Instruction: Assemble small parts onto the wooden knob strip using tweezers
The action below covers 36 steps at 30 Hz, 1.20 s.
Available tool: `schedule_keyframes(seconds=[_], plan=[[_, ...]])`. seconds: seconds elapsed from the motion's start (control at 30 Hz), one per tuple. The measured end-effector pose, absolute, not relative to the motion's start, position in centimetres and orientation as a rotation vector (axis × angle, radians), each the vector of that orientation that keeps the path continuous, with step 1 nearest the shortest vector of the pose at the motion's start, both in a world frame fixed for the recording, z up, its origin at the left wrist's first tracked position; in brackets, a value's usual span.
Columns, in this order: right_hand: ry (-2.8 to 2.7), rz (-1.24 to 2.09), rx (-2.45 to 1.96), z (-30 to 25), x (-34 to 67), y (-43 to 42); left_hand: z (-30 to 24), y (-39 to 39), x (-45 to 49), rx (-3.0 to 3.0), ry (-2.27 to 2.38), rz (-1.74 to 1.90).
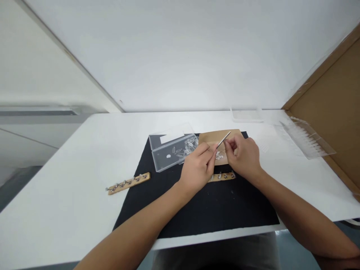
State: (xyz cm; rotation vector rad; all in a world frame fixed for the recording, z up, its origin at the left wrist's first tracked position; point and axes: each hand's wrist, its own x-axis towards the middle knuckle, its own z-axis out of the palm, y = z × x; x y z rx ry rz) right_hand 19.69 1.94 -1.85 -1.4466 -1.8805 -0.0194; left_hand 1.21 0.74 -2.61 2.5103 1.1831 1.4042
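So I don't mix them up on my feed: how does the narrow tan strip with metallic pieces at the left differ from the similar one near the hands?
Place: the left strip straddles the edge of the black cloth mat, partly over the white table; the right strip's visible part lies on the mat.
Angle: the left strip slants clearly; the right strip lies nearer level.
View: the left strip is uncovered; the left hand hides part of the right strip.
Shared: tan, narrow, bearing small metallic pieces.

Right of centre: left hand [198,165] covered one end of wooden strip [227,176]; anything in right hand [245,155] was too small to tell.
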Motion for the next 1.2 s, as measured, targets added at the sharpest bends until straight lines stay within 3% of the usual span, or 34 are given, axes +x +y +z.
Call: schedule_keyframes(seconds=[0.87,1.2], plan=[[-1.975,0.000,-1.271,-1.9,19.0,1.3,-3.0,0.8,1.0,2.532,1.267,1.379],[-1.932,0.189,-1.123,-2.4,20.8,2.0,-3.0,1.0,0.4,2.473,1.430,1.385]])
